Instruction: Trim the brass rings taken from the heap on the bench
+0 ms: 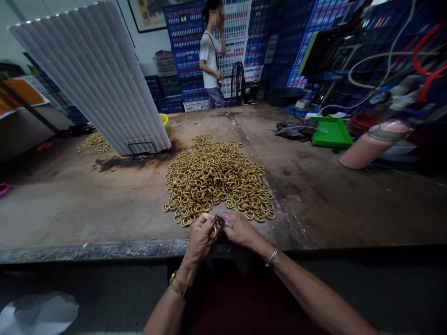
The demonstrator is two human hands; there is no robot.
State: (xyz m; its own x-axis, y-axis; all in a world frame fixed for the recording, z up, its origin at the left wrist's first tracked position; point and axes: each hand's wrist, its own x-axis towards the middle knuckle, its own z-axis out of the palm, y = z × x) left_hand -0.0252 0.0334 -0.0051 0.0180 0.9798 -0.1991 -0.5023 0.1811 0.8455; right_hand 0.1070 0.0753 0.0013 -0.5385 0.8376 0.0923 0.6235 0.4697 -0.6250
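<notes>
At the table's front edge, my left hand (201, 232) is closed in a pinch around a gold-coloured ring (213, 231). Right beside it, my right hand (240, 228) grips a small hand tool (222, 220) with a dark tip and a greyish handle; its exact kind is too small to tell. The tool's tip meets the fingertips of my left hand, close to the ring. Just beyond both hands spreads a large pile of gold-coloured rings (216, 177), the nearest ones almost touching my fingers.
A tall white corrugated stack (94, 79) leans on the left, with more rings (94, 143) behind it. A green tray (331, 131) and a pink bottle (372, 146) stand on the right. Beyond the wooden table (115, 200), a person (211, 58) is near blue crates (188, 51).
</notes>
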